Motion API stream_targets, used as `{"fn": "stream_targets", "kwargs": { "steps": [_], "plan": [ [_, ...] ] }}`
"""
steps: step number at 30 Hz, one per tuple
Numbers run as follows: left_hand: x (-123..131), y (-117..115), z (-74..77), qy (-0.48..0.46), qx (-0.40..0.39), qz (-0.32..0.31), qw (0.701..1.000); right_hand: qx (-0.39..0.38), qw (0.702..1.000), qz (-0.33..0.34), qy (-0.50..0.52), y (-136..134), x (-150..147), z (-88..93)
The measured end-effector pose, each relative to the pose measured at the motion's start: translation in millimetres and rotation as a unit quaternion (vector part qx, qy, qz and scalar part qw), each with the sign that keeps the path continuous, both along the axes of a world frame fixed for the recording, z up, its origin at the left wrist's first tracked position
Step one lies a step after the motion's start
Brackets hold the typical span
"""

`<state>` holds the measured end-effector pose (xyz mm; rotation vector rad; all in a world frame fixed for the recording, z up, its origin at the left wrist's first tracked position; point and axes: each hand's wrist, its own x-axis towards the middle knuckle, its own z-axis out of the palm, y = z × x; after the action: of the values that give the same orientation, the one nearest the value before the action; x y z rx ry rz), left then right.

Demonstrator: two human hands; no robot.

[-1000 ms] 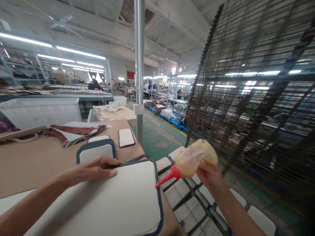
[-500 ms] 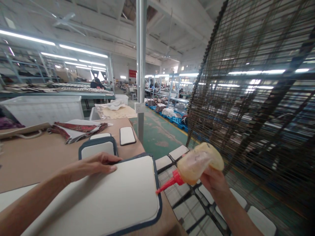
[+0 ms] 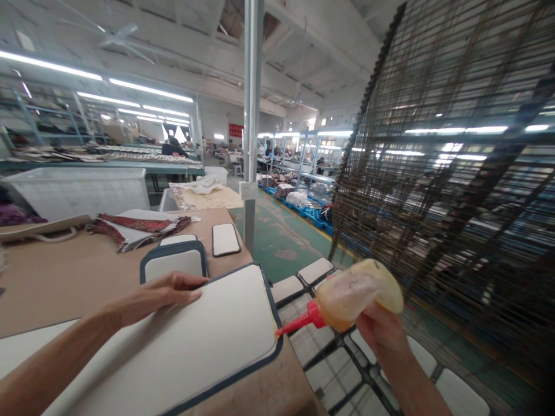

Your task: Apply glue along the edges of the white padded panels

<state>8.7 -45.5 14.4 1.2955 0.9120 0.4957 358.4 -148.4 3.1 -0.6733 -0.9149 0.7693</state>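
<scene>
A large white panel with a dark blue border lies on the brown worktable in front of me. My left hand rests on the panel's far left edge, fingers pressed flat on it. My right hand grips a soft yellowish squeeze bottle with a red nozzle. The nozzle tip touches the panel's blue border at its right edge.
Smaller blue-edged white panels and a small white piece lie further back on the table, beside patterned fabric. A wire rack with white pieces stands low right. A tall mesh rack fills the right. A steel column stands ahead.
The nozzle has come down from above the panel's corner onto its right border. The panel has turned slightly under my left hand, which has stayed on its far edge.
</scene>
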Motion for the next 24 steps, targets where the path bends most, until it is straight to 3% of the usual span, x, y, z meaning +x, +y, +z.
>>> {"fn": "stream_targets", "kwargs": {
  "steps": [9,12,24],
  "plan": [
    [-1.8,6.2,-23.0,-0.035,-0.026,0.017,0.999,0.023,0.993,-0.108,0.039,-4.7,-5.5,-14.3],
    [-2.2,6.9,-27.2,-0.038,-0.025,0.001,0.999,0.031,0.991,-0.121,0.041,-5.3,-8.7,-18.0],
    [3.9,9.6,-52.9,-0.076,-0.045,0.047,0.995,0.053,0.983,-0.168,0.060,-0.5,-23.9,-17.6]
  ]
}}
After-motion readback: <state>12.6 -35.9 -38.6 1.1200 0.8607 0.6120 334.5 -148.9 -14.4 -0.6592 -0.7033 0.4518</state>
